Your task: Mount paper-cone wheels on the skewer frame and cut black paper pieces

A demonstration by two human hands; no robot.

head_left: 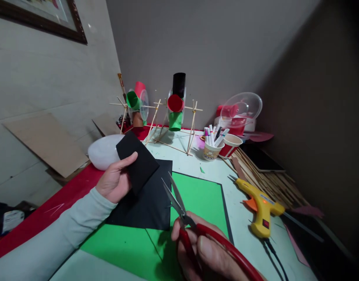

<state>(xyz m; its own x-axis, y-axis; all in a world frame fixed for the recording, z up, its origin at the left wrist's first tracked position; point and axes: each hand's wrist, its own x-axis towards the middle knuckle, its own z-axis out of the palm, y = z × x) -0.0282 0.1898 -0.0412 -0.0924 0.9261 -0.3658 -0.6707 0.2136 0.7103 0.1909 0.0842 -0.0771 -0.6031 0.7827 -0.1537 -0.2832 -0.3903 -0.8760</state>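
Note:
My left hand (117, 175) grips a cut piece of black paper (142, 164), its thumb on the front face and the fingers mostly hidden behind. In my right hand (197, 242) is a pair of red-handled scissors (182, 212), the blades slightly apart and pointing up and left, away from the held piece. Below the hands lies a larger black sheet (152, 210) on top of a bright green sheet (199, 195). A white, rounded object (105, 151) is just behind my left hand.
A yellow glue gun (261, 207) lies at right beside several wooden sticks (264, 179). Markers stand in a paper cup (213, 152), next to a red-and-white cup (231, 145). At the back stand two stick frames with coloured paper tubes (175, 103) (133, 100).

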